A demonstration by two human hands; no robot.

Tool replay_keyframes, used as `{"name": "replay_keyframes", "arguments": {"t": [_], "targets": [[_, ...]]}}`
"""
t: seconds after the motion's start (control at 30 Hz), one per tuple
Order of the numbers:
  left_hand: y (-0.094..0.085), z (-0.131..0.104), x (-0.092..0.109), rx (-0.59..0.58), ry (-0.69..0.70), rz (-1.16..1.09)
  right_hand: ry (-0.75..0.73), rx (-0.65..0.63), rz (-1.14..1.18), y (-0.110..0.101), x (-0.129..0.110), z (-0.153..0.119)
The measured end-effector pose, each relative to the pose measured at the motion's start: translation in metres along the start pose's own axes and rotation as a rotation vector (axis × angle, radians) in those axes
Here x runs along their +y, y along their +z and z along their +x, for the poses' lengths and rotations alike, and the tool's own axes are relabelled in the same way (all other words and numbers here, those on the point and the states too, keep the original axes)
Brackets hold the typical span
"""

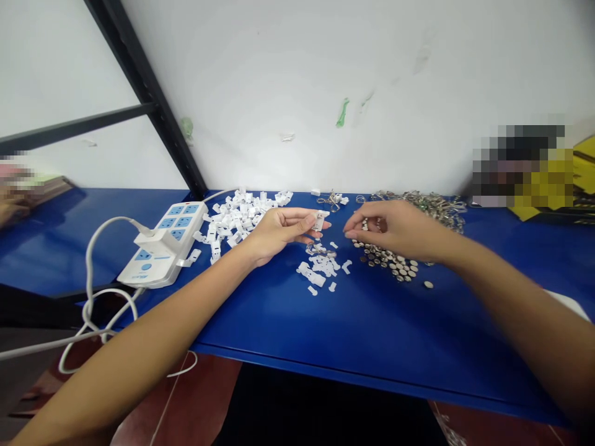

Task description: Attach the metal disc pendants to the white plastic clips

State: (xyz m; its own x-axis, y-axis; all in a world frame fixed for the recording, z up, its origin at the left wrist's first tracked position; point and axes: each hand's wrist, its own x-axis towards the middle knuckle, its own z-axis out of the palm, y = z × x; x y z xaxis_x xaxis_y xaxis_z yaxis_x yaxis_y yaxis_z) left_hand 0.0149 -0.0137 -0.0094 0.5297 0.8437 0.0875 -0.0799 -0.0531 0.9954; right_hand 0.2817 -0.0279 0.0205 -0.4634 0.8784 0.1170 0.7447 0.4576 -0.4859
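Between the thumb and fingers of my left hand (290,228) is a small white plastic casing (319,221), with fine detail too small to read. My right hand (388,228) hovers to its right, thumb and fingertips drawn together in a pinch; whatever they hold, if anything, is hidden. Beneath and beside that hand lie many silver discs (402,267) that look like button cells. Small flat white pieces (325,265) are scattered just below my left hand, with some thin wires (318,249) at their upper edge. A heap of white casings (237,217) spreads behind my left wrist.
A white power strip (160,248) with a plugged-in adapter and looping white cable (90,266) stands left on the blue table (279,316). Tangled wired parts (432,207) lie back right. A dark metal post (174,136) rises by the white wall; yellow-and-black items (548,186) sit far right.
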Motion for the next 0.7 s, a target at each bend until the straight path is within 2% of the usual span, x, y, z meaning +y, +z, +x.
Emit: {"name": "replay_keyframes", "arguments": {"t": [0.07, 0.13, 0.2, 0.27, 0.33, 0.5, 0.6, 0.7], "targets": [[0.001, 0.000, 0.000, -0.012, -0.014, -0.016, 0.043, -0.215, 0.001, -0.013, 0.004, -0.003], [0.002, 0.000, -0.001, -0.027, -0.036, -0.039, 0.061, -0.342, -0.009, -0.019, 0.008, -0.005], [0.002, 0.000, -0.001, -0.039, -0.055, -0.057, 0.050, -0.379, -0.024, -0.019, 0.012, -0.005], [0.002, -0.001, -0.001, -0.042, -0.060, -0.064, -0.001, -0.349, -0.018, -0.015, 0.011, -0.004], [0.002, 0.000, -0.002, -0.035, -0.058, -0.078, -0.074, -0.216, 0.034, -0.009, 0.003, -0.004], [0.006, 0.000, -0.004, -0.005, -0.056, -0.174, -0.159, 0.371, 0.242, 0.014, -0.032, -0.007], [0.008, 0.000, -0.003, -0.008, -0.076, -0.210, -0.295, 0.523, 0.159, 0.031, -0.043, -0.009], [0.009, -0.001, -0.002, -0.018, -0.082, -0.203, -0.389, 0.586, 0.039, 0.041, -0.040, -0.009]]}}
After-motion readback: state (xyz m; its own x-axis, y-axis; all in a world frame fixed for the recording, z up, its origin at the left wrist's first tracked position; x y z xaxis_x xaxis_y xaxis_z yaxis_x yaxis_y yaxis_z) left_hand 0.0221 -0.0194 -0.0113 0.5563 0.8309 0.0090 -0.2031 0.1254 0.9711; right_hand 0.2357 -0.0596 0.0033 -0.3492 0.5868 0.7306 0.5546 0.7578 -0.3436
